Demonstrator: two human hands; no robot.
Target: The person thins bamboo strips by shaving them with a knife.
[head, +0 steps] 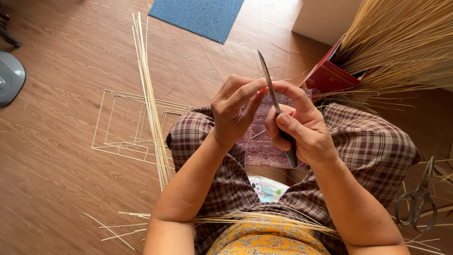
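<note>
Right hand is closed around a slim knife, blade pointing up and away, above the plaid-trousered lap. Left hand is pinched shut against the blade; whatever it grips is too thin to identify. Bamboo strips lie left of the lap, scissors right.
</note>
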